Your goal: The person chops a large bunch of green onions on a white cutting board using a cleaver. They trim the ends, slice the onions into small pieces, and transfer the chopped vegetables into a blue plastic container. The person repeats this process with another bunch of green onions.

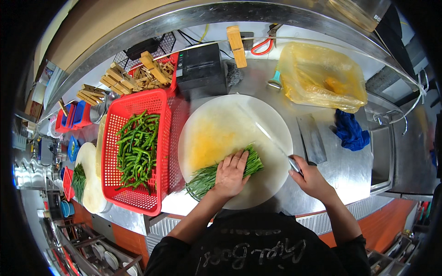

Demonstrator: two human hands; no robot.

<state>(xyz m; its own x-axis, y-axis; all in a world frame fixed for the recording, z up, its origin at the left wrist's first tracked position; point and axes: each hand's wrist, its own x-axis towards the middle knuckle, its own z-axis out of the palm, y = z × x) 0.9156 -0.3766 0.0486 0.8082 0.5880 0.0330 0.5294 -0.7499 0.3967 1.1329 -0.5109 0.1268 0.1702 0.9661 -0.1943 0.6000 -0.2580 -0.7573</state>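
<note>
A bunch of long green chives (207, 177) lies slantwise on the front part of a round white cutting board (271, 122). My left hand (232, 174) rests over the bunch, fingers curved across it and holding it against the board. To the right of the bunch, my right hand (309, 177) grips the handle of a knife (271, 136). Its long blade points to the upper left above the board, apart from the chives. An orange-yellow stain (209, 142) marks the board's left half.
Left of the board stands a red basket (108, 172) of green peppers (136, 154). A cleaver (312, 138) and a blue cloth (351, 131) lie to the right. Behind are a yellow plastic-lined container (317, 76), a black box-shaped device (201, 69) and wooden clothespins (154, 68). A sink (381, 156) is far right.
</note>
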